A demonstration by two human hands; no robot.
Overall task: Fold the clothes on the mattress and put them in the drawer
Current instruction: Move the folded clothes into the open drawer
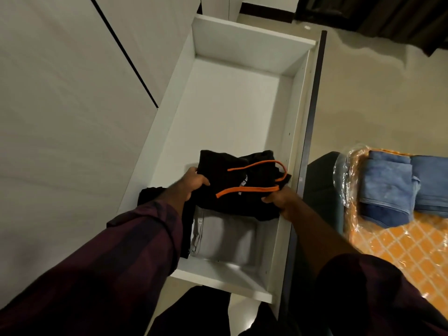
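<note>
A folded black garment with orange drawstrings and white lettering is held over the open white drawer. My left hand grips its left edge and my right hand grips its right edge. Beneath it in the drawer lies a folded grey garment, and another dark garment lies by the drawer's left wall, partly hidden by my left sleeve. Folded blue clothes sit on the plastic-wrapped orange mattress at the right.
White wardrobe doors fill the left side. The drawer's dark front edge runs along its right. Pale floor lies beyond, with dark curtains at the top right. The far half of the drawer holds nothing.
</note>
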